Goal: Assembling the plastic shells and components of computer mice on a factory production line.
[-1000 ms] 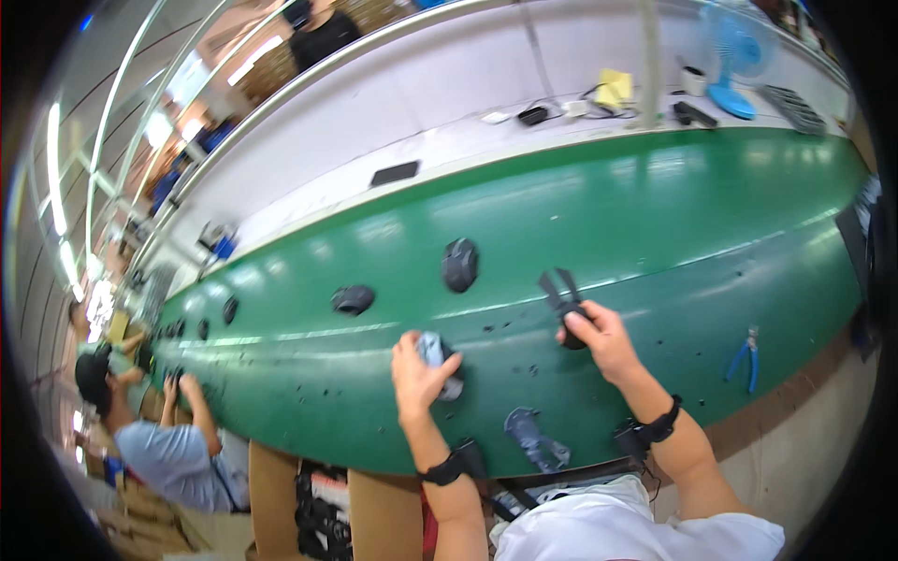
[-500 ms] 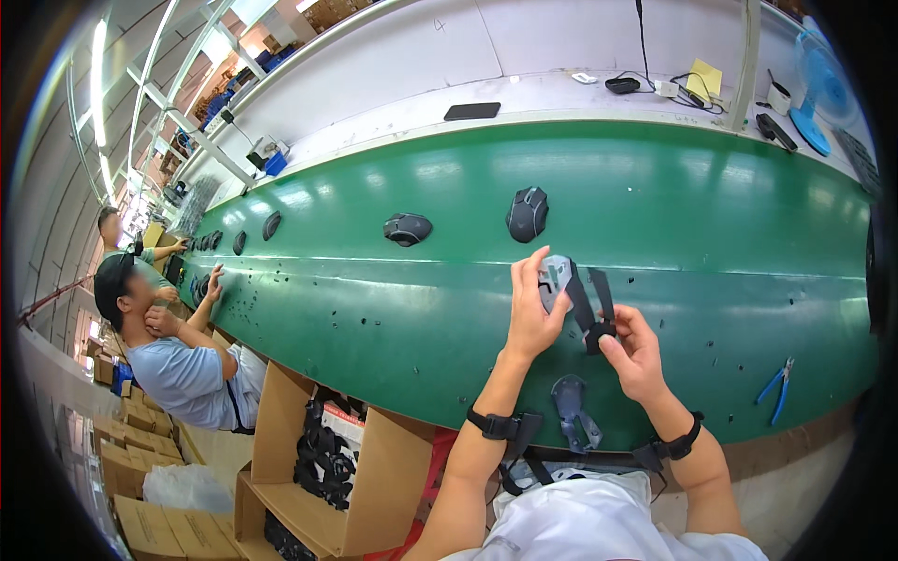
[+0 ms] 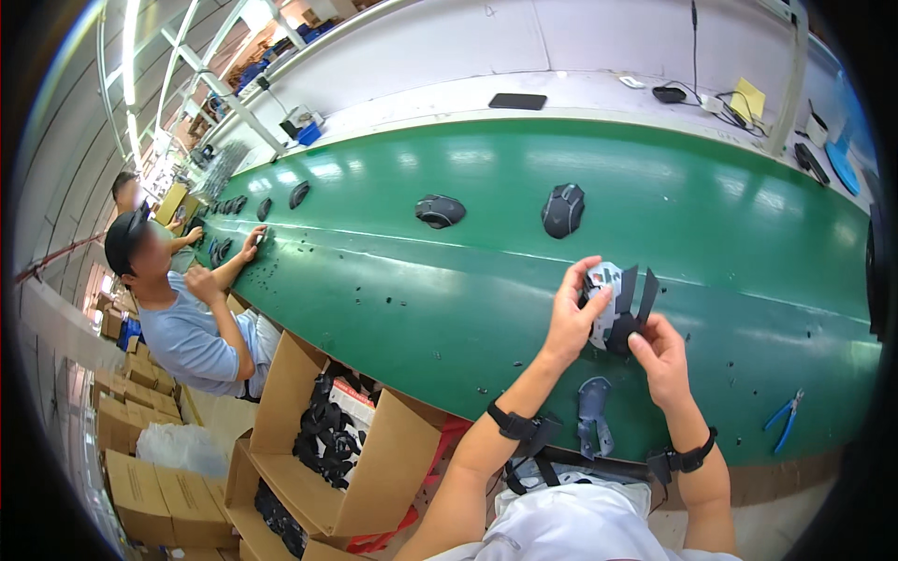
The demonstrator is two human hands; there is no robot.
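Note:
Above the green conveyor belt [image 3: 748, 243], my left hand [image 3: 572, 313] and my right hand [image 3: 659, 360] together hold a partly built computer mouse [image 3: 613, 304], grey inside with black shell pieces sticking up at its right. The left fingers wrap its top and left side; the right fingers pinch its lower right. Another grey mouse part [image 3: 593, 416] lies on the belt's near edge, just below my hands.
Two black mice [image 3: 562, 209] [image 3: 440, 210] sit further up the belt, with several more at the far left. Blue pliers [image 3: 784, 421] lie at the near right. A co-worker [image 3: 182, 309] sits to my left. Open cardboard boxes of black parts [image 3: 327, 425] stand below the belt.
My hands have come together from apart on the belt and lifted the mouse between them. The view has swung left, showing more of the co-worker and boxes.

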